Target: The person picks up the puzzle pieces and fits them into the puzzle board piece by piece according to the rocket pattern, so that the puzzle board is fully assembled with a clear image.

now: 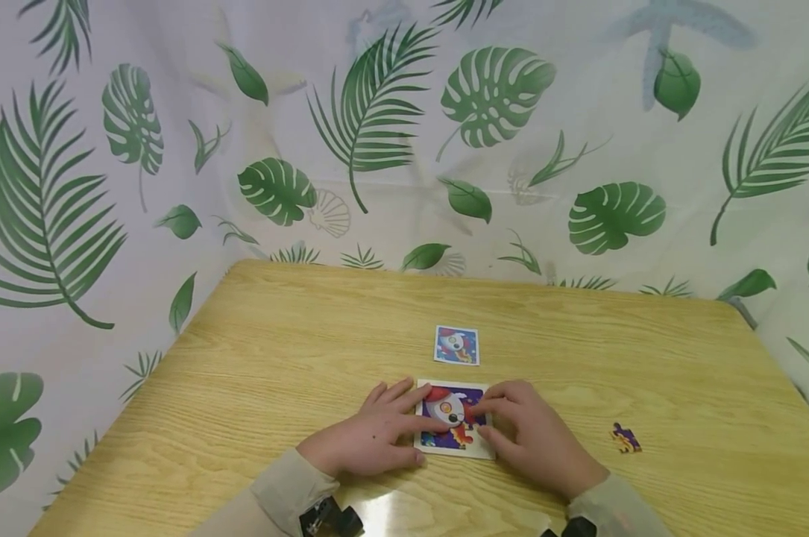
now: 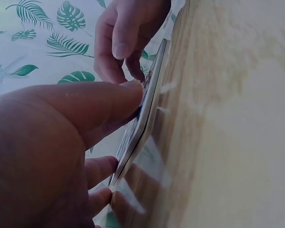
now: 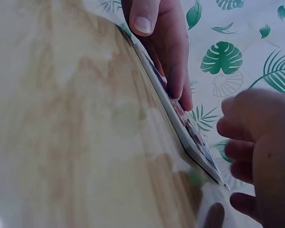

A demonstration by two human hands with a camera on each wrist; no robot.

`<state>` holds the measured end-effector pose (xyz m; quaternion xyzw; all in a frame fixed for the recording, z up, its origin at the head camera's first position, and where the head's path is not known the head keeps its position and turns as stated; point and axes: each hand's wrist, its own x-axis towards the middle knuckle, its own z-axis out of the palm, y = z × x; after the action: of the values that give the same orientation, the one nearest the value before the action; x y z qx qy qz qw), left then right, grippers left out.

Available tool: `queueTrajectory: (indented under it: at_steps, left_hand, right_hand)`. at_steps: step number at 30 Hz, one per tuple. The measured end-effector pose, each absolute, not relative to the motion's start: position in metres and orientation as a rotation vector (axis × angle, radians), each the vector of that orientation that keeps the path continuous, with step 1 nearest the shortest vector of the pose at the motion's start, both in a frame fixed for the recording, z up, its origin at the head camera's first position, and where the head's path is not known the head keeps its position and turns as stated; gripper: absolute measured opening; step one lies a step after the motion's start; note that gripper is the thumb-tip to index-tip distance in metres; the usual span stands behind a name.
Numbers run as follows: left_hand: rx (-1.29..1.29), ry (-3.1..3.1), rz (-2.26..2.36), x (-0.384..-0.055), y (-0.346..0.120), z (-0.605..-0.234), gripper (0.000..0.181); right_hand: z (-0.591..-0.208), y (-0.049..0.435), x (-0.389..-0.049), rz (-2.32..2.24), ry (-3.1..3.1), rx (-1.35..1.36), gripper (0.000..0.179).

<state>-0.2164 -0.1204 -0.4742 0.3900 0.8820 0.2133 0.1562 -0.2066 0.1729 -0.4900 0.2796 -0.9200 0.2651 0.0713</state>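
In the head view a small jigsaw puzzle (image 1: 473,449) in a pale frame lies on the table, its picture a white character with red on a purple ground. A bare patch shows at its lower right. My left hand (image 1: 377,436) lies across its left side, fingers spread and fairly straight. From the right, my right hand (image 1: 538,436) touches the puzzle with bent fingertips; no loose piece shows between thumb and fingers. In the right wrist view the right hand (image 3: 270,147) is beside the frame edge. A loose puzzle piece (image 1: 625,438), purple and orange, lies to the right.
A small picture card (image 1: 455,345) with a similar design lies beyond the puzzle. The wood-grain table (image 1: 297,335) reaches to a leaf-print curtain (image 1: 391,149) at the back and sides.
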Motion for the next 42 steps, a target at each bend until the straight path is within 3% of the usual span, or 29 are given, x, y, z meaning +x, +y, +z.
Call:
queueTrajectory:
  at_steps: [9,42]
  left_hand:
    - [1.143,2.532,0.614,-0.2147,-0.1206,-0.4728,0.051]
    - [1.134,2.532,0.607,-0.2145,-0.1208,-0.4718,0.051]
  right_hand:
    - [-0.4869,0.1732,-0.2045,0.691,-2.731,1.069,0.024]
    - [-0.4829,0.1749,-0.2056,0.639,-2.882,0.945,0.035]
